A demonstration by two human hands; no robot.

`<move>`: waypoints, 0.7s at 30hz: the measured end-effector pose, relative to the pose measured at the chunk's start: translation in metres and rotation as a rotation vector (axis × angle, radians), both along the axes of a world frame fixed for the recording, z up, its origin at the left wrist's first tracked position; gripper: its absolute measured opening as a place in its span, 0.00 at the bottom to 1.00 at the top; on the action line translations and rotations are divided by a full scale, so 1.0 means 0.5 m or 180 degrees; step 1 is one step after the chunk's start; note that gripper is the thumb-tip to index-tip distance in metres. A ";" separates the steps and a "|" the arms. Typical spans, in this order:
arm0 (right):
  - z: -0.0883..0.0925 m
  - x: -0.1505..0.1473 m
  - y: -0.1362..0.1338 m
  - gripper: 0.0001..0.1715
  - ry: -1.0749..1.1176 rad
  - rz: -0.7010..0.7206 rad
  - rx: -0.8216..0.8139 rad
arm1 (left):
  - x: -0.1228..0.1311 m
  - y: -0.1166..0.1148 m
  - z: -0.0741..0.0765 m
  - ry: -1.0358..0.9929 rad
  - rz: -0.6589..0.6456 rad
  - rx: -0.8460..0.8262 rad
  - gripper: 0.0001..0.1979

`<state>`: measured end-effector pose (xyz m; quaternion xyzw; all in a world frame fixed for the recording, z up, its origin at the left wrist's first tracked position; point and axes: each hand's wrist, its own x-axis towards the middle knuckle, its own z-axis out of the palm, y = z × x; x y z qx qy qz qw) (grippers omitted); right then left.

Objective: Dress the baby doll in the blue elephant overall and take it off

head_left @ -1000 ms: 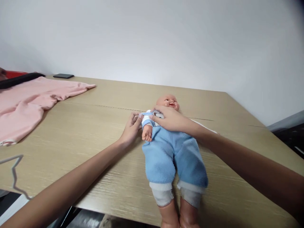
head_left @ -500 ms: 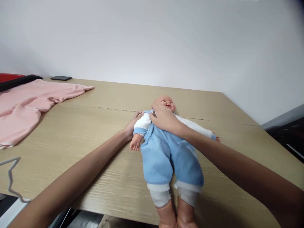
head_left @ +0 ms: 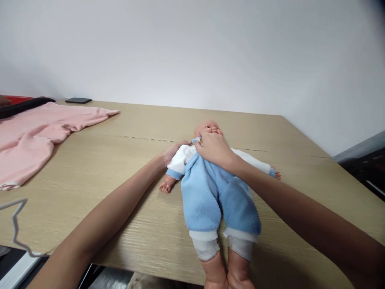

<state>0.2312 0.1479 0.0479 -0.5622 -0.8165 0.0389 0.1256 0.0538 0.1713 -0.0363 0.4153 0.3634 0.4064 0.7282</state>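
A baby doll point(head_left: 211, 127) lies face up on the table, its feet toward me. It wears a fuzzy romper point(head_left: 201, 192) with blue legs and bib and white sleeves. My left hand point(head_left: 175, 151) is at the doll's shoulder on the left, partly hidden by the sleeve, its fingertips at the blue strap point(head_left: 196, 140) by the neck. Across the chest lies my right hand point(head_left: 214, 149), fingers bent and closed at the same strap. It covers the upper bib and part of the doll's chin. What exactly the fingertips pinch is partly hidden.
A pink garment point(head_left: 33, 132) is spread on the left of the wooden table point(head_left: 135, 237). Behind it are a black phone point(head_left: 78, 100), a black bar-like object point(head_left: 27, 106) and something red. A grey cable point(head_left: 15, 224) hangs at the near left edge. Part of another person's hand point(head_left: 4, 101) shows far left.
Both hands have shifted slightly up toward the doll's neck. The doll's arm on the left has swung a little outward. The blue strap shows more between my fingers.
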 end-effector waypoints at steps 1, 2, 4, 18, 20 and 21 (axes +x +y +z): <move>0.002 0.006 -0.002 0.21 -0.0058 -0.0007 -0.0022 | -0.001 0.001 0.001 0.0127 0.0018 0.0062 0.13; 0.004 0.012 -0.004 0.22 -0.0110 -0.0009 -0.0060 | -0.004 0.000 0.004 0.0284 0.0047 0.0154 0.14; 0.008 0.017 -0.006 0.25 -0.0204 -0.0005 -0.0126 | -0.017 -0.007 0.018 0.0563 0.0135 0.0364 0.16; 0.031 -0.008 -0.010 0.22 -0.0703 -0.0532 0.0140 | -0.144 -0.051 0.141 0.3843 -0.1447 0.1545 0.42; 0.029 -0.001 -0.008 0.22 -0.0698 -0.0523 0.0148 | -0.141 -0.050 0.138 0.3962 -0.1391 0.1615 0.40; 0.028 0.003 -0.007 0.21 -0.0682 -0.0497 0.0163 | -0.136 -0.050 0.136 0.4058 -0.1336 0.1659 0.39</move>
